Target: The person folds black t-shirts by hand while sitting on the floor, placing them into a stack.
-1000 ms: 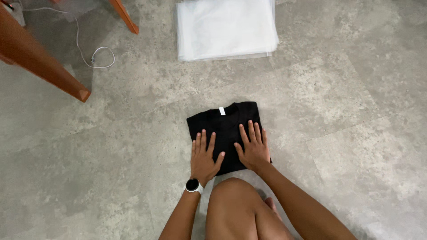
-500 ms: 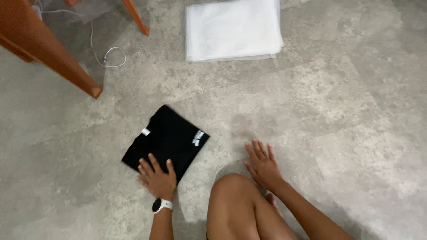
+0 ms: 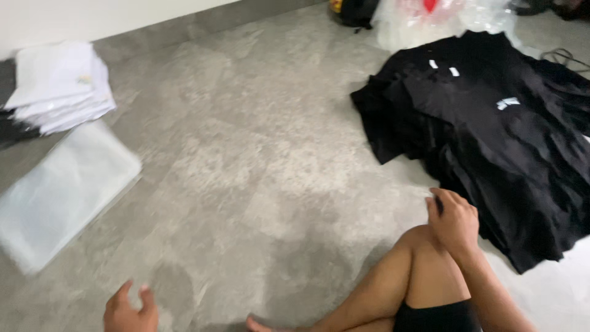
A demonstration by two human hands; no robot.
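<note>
A heap of black shirts [image 3: 491, 135] lies spread on the grey floor at the right, some showing small white labels. My right hand [image 3: 453, 218] hovers over my bent knee [image 3: 418, 270] at the heap's near edge. Its fingers are curled, with a dark sliver by the thumb; whether it grips cloth is unclear. My left hand [image 3: 129, 307] is low at the bottom edge, fingers apart, holding nothing, just above the bare floor. The folded black shirt seen earlier is out of view.
A stack of folded white items [image 3: 58, 86] sits at the far left by the wall. A flat pile of clear plastic bags [image 3: 61, 190] lies in front of it. Crumpled clear plastic [image 3: 442, 18] and a cable [image 3: 559, 55] lie behind the black heap.
The view has swung to the right, off the folded black shirt. My left hand has left that shirt, and my right hand has risen to the edge of the black heap.
</note>
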